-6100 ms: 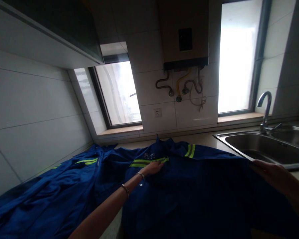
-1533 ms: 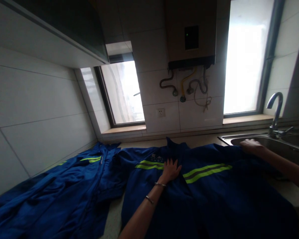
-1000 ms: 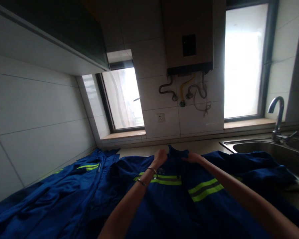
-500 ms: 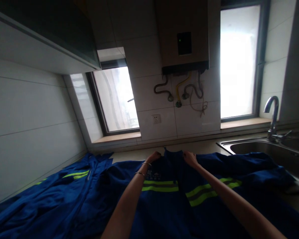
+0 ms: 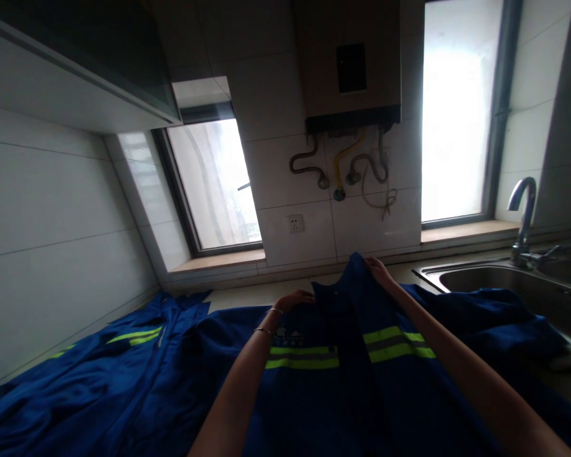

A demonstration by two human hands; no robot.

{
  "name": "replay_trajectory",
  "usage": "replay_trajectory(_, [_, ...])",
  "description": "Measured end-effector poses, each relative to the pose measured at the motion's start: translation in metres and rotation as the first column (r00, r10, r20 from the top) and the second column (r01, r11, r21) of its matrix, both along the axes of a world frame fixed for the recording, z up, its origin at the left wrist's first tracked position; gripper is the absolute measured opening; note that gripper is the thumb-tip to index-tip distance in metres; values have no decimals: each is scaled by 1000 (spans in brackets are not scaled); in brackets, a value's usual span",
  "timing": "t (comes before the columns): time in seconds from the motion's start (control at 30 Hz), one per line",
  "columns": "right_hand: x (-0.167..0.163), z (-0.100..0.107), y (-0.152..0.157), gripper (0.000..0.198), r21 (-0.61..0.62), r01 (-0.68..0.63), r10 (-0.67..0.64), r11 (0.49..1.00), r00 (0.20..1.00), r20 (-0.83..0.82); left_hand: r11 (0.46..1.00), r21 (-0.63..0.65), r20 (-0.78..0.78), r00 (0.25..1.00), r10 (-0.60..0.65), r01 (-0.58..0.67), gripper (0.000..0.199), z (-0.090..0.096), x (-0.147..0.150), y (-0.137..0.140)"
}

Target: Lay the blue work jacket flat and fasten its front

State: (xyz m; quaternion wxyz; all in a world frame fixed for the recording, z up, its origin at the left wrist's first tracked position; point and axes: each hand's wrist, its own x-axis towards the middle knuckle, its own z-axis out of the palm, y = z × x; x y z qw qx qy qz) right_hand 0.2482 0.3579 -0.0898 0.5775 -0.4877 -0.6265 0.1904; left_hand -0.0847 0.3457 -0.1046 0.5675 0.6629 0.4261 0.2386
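Note:
A dark blue work jacket with yellow-green and grey reflective bands lies spread over the counter, its front towards me. My right hand grips the collar on the right side and holds that edge raised off the counter. At the left part of the collar, my left hand rests with its fingers bent against the cloth; its fingertips are partly hidden, and I cannot tell whether they pinch it. White print shows on the chest below that hand. Two bracelets circle my left wrist.
Another blue garment with matching bands lies at the left against the tiled wall. On the right, a steel sink with a tap borders the jacket's sleeve. A water heater with pipes hangs above, and a cabinet juts out upper left.
My right hand has risen and moved slightly right, lifting the right side of the jacket's collar and front. My left hand has stayed nearly in place at the collar.

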Motion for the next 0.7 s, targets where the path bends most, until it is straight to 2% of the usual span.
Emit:
replay_trajectory(0.07, [0, -2, -5, 33, 19, 23, -24, 1000, 999, 22, 1000, -9, 25, 1000, -12, 13, 46, 6, 2, -3])
replay_trajectory(0.13, [0, 3, -13, 25, 61, 43, -49, 997, 993, 104, 999, 49, 52, 999, -4, 2, 47, 22, 2, -4])
replay_trajectory(0.23, [-7, 21, -23, 27, 143, 162, -196, 976, 943, 269, 975, 222, 25, 999, 24, -29, 48, 57, 5, 3])
replay_trajectory(0.3, [-19, 35, -24, 35, 167, 335, -373, 927, 865, 335, 909, 400, -60, 986, 155, -119, 47, 78, 14, 10])
replay_trajectory(0.33, [-26, 41, -22, 38, 169, 415, -448, 894, 817, 363, 839, 512, -110, 955, 277, -184, 47, 84, 21, 13])
replay_trajectory(0.4, [-42, 43, -14, 41, 168, 510, -528, 844, 732, 430, 619, 739, -179, 807, 563, -268, 47, 85, 39, 17])
replay_trajectory(0.43, [-49, 39, -9, 41, 162, 530, -537, 832, 698, 473, 502, 824, -192, 706, 681, -261, 48, 78, 48, 16])
replay_trajectory(0.47, [-55, 31, -4, 40, 152, 541, -531, 827, 666, 524, 412, 883, -200, 613, 764, -226, 49, 68, 58, 15])
replay_trajectory(0.5, [-61, 19, -1, 39, 137, 541, -508, 830, 632, 585, 360, 916, -215, 541, 813, -178, 51, 55, 68, 12])
replay_trajectory(0.53, [-65, 5, 2, 39, 114, 538, -474, 835, 599, 645, 351, 928, -247, 491, 835, -129, 53, 38, 77, 8])
replay_trajectory(0.57, [-69, -11, 2, 41, 89, 530, -432, 843, 570, 698, 379, 922, -301, 468, 831, -81, 57, 21, 85, 3])
replay_trajectory(0.63, [-76, -42, 0, 45, 41, 497, -345, 867, 539, 768, 489, 872, -425, 468, 775, -19, 63, -15, 98, -6])
replay_trajectory(0.7, [-82, -63, -6, 47, 19, 461, -293, 887, 533, 794, 611, 791, -534, 504, 679, 15, 67, -46, 105, -14])
